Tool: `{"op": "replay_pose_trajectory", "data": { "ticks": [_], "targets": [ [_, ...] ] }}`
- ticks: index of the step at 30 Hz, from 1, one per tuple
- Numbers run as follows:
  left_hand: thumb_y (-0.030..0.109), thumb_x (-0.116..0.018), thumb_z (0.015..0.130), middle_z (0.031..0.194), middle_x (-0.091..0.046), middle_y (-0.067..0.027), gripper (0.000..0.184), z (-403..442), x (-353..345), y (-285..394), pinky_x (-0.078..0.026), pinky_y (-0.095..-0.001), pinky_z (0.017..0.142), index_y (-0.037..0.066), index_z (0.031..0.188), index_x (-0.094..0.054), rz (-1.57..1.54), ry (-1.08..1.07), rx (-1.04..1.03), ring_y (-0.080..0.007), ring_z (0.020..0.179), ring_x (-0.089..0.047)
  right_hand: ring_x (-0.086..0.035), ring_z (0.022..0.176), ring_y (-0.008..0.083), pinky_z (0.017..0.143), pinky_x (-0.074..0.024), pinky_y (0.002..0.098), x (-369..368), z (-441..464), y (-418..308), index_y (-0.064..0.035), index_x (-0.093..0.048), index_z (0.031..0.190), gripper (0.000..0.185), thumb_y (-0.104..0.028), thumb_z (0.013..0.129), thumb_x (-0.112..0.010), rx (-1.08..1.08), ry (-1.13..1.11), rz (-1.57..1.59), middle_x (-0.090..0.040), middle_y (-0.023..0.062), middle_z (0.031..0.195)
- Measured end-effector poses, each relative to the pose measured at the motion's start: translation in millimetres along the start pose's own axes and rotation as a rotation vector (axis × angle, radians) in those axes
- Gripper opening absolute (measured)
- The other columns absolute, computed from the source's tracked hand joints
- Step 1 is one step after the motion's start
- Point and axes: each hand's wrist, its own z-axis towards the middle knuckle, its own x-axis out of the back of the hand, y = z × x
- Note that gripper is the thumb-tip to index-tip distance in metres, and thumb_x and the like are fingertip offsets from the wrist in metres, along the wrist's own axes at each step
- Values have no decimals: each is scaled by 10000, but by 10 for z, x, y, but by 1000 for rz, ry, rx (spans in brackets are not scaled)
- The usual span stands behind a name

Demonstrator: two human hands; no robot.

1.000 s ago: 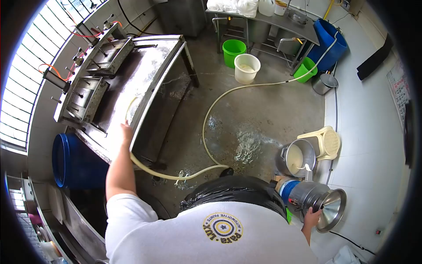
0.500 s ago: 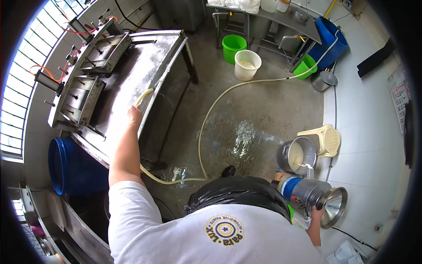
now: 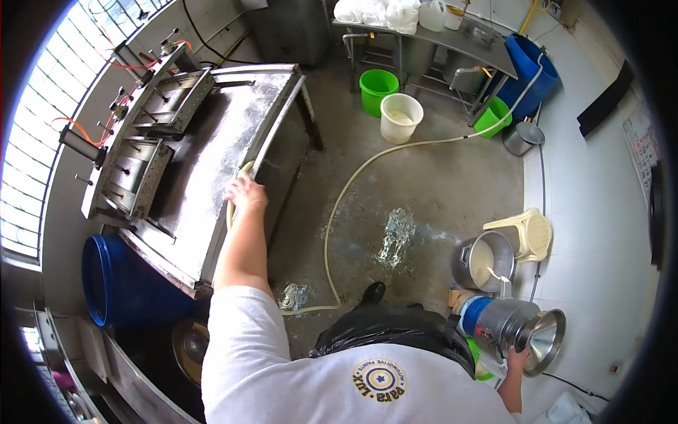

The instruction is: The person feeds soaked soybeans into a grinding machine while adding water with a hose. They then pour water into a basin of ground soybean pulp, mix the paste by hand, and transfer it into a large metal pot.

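Observation:
My left hand (image 3: 245, 192) is closed around the pale yellow hose (image 3: 327, 261) at the near long edge of the metal table (image 3: 212, 152). A short length of hose, with its tip, sticks out past my fingers. On the right, my right hand (image 3: 518, 358) grips the rim of a shiny steel funnel-shaped hopper (image 3: 547, 339), its fingers partly hidden. The hopper sits on a grey metal machine (image 3: 500, 321) with a blue band. Beside it, a steel pot (image 3: 487, 261) holds cream-coloured liquid, with a white spout above it.
The hose loops across the wet floor (image 3: 417, 184) toward a blue barrel (image 3: 526, 74). Green buckets (image 3: 379, 88) and a white bucket (image 3: 401, 120) stand near the back bench (image 3: 431, 35). A cream plastic stool (image 3: 526, 237) leans by the wall. Another blue barrel (image 3: 134, 283) lies left.
My left hand has drawn nearer the table's long edge, moving right with the hose. The view has shifted slightly. My right hand stays at the hopper's rim.

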Motion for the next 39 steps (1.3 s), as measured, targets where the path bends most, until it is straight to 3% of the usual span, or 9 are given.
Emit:
{"op": "replay_pose_trajectory", "data": {
  "ticks": [1, 6, 9, 12, 19, 27, 30, 34, 39],
  "targets": [
    [494, -697, 937, 1612, -287, -271, 876, -197, -210, 179, -226, -742, 1141, 73, 1593, -295, -39, 94, -90, -469, 1513, -234, -337, 1491, 465, 1257, -247, 482, 9, -13, 38, 0, -258, 1616, 1040, -401, 809, -778, -23, -1, -69, -377, 342, 1571],
    [430, -681, 919, 1592, -311, -295, 797, -2070, -1013, 1418, -234, -701, 1173, 25, 1539, -385, -224, -110, -592, -482, 1485, -273, -325, 1491, 476, 1242, -249, 538, -291, 20, 108, -61, -131, 1654, 1164, -483, 794, -791, -46, 51, -203, -356, 347, 1579],
    [363, -667, 942, 1341, -544, -291, 462, -3309, -1794, 2013, -539, -495, 980, -5, 1216, -610, -388, -509, -1209, -445, 1157, -632, -300, 1503, 475, 1245, -177, 598, -370, 35, 205, -68, -74, 1661, 1240, -487, 764, -820, 17, 72, -90, -335, 338, 1593],
    [348, -626, 976, 1193, -648, -252, 364, -4085, -781, 2252, -538, -490, 979, 18, 1127, -649, -597, -664, -1658, -414, 1109, -658, -158, 1554, 476, 1261, -68, 613, -379, -40, 231, -6, -110, 1640, 1230, -487, 765, -828, 20, 38, -10, -240, 309, 1650],
    [368, -560, 1033, 1059, -704, -205, 330, -5012, -21, 3031, -543, -527, 851, 61, 1063, -676, -353, -545, -1843, -414, 1000, -672, -348, 1475, 441, 1243, -225, 582, -118, -424, -207, -17, -386, 1544, 1008, -442, 755, -847, 29, 240, 202, -422, 226, 1562],
    [307, -626, 1017, 1245, -626, -282, 460, -7602, 343, 3908, -455, -554, 1012, -45, 1311, -589, -517, -345, -2353, -475, 1169, -568, -409, 1445, 420, 1188, -329, 596, 240, -676, 233, -52, -419, 1535, 753, -282, 887, -724, -110, 185, 372, -461, 206, 1547],
    [314, -636, 1010, 1338, -563, -289, 519, -8633, 218, 4124, -407, -580, 1064, -46, 1373, -544, -521, -237, -2467, -493, 1251, -499, -551, 1244, 411, 1068, -446, 494, -30, -589, 925, -29, -587, 1330, 479, -184, 892, -703, 101, 784, 757, -590, 206, 1370],
    [418, -598, 1010, 1429, -511, -276, 601, -9540, -277, 4320, -333, -602, 1134, 0, 1435, -521, -360, -122, -2474, -495, 1362, -413, -591, 1162, 434, 1018, -474, 506, -885, -496, 2060, -17, -649, 1175, 317, -201, 919, -681, -354, 755, 965, -620, 222, 1281],
    [498, -511, 1019, 1492, -496, -243, 646, -9832, -473, 4297, -308, -583, 1167, 31, 1465, -514, -133, 98, -2368, -471, 1408, -400, -642, 1017, 427, 883, -532, 511, -2723, -88, 3151, -58, -570, 1326, 512, -454, 1002, -595, -796, -47, 1164, -611, 229, 1240]
  ]
}}
